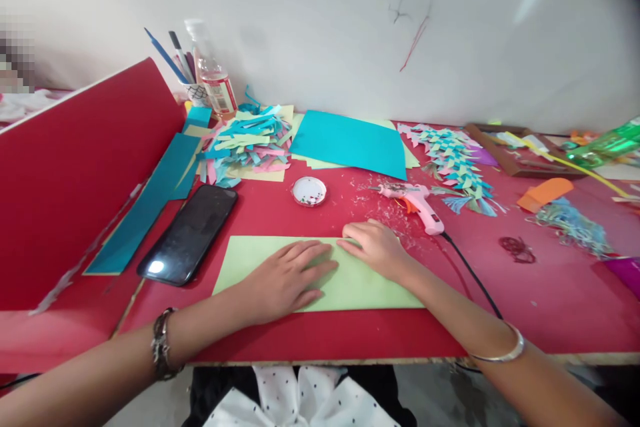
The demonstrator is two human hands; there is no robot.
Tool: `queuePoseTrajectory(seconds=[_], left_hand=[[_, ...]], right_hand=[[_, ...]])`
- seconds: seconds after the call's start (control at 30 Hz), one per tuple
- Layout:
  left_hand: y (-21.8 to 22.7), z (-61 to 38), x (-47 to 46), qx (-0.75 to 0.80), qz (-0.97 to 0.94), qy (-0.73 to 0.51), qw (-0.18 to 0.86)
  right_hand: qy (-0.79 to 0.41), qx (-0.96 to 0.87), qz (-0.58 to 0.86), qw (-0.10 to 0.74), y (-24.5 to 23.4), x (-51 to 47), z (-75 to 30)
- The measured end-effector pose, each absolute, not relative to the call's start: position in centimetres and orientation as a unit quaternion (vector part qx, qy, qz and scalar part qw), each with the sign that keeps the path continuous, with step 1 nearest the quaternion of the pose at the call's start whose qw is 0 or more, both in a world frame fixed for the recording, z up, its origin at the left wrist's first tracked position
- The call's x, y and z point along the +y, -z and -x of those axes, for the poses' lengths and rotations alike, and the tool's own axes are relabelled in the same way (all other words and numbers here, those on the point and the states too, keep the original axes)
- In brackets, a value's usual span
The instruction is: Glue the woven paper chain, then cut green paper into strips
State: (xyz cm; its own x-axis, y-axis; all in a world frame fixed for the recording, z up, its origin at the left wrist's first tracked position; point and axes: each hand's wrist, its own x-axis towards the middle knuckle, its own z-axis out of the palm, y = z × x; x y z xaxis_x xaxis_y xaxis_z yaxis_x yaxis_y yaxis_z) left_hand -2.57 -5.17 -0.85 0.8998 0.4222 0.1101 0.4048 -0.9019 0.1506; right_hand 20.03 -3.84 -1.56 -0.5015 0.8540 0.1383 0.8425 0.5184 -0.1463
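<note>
A sheet of pale green paper [250, 273], seemingly folded along its far edge, lies on the red table in front of me. My left hand [290, 277] rests flat on its middle, fingers spread. My right hand [375, 247] is at the paper's far edge, its fingers curled over that edge and its thumb on the sheet. Whether the fingertips go under the paper is hidden. Just beyond the right hand lies a pink glue gun [413, 200], its black cord running toward the front edge. A white jar lid [309, 191] with tiny specks sits behind the paper.
A black phone [189, 233] and blue paper strips [145, 203] are on the left, beside a raised red board [85, 180]. Cut paper strips [250, 143], a bottle [213, 73] and blue sheets [350, 143] stand farther back. Right are woven paper [453, 157] and yarn [575, 227].
</note>
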Motion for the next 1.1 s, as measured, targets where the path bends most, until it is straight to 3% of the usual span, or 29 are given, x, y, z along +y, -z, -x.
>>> queuePoseTrajectory(seconds=[0.53, 1.1], left_hand=[[0.5, 8.0, -6.0, 0.261, -0.962, 0.007, 0.078], [-0.1, 7.3, -5.9, 0.278, -0.955, 0.003, 0.102]], right_hand=[[-0.033, -0.869, 0.483, 0.101, 1.5, -4.0, -20.3], [0.089, -0.903, 0.413, 0.08, -0.4, -6.1, -18.4]])
